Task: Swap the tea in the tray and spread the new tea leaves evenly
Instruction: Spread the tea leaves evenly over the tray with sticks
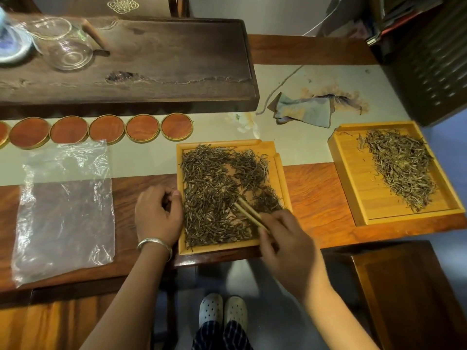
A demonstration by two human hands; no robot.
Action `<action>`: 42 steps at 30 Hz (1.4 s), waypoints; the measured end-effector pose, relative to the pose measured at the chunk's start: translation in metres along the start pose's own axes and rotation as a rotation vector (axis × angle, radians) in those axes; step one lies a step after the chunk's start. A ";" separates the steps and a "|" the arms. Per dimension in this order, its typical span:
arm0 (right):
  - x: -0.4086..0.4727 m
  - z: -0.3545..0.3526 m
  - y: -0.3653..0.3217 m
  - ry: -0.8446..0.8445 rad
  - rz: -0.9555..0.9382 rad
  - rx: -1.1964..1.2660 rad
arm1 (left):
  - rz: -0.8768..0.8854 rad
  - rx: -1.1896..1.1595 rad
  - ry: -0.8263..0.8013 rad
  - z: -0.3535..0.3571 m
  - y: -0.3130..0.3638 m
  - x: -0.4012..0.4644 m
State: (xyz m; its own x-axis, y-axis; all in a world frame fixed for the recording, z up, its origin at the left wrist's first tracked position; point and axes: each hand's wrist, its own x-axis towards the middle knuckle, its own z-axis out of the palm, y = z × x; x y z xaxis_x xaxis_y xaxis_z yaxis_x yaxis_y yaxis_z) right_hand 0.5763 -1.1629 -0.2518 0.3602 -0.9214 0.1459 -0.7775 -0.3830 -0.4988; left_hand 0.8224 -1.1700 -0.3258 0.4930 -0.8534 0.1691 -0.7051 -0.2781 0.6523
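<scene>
The near right corner of the bamboo tray [228,249] is hidden by the right hand [285,238]; the grip end of the bamboo tongs [249,213] is covered too. The right hand is closed around the tongs, tips set among the dark tea leaves [214,188]. The left hand [158,213] is curled, fingers resting at the tray's left rim. A second tray [353,173] of paler leaves sits well apart, rightward.

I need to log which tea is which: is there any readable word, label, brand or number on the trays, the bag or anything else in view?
None readable.
Near tray, far tray, plastic bag: no print or label.
Round coasters: plain.
Ornamental emblem at the top edge: a pattern, not letters.
</scene>
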 end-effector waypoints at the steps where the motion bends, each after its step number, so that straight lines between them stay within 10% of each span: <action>1: 0.007 0.006 -0.009 -0.039 -0.027 -0.013 | -0.001 -0.002 -0.002 0.000 0.000 0.000; 42: 0.064 0.010 0.010 0.025 0.254 -0.137 | -0.024 -0.019 -0.011 -0.003 0.004 0.000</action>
State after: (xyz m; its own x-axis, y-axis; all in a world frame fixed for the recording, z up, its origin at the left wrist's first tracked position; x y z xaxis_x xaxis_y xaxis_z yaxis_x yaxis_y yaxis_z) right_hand 0.5965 -1.2253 -0.2562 0.1339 -0.9896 0.0530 -0.9042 -0.1439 -0.4020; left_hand 0.8208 -1.1703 -0.3211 0.5040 -0.8514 0.1453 -0.6833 -0.2901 0.6701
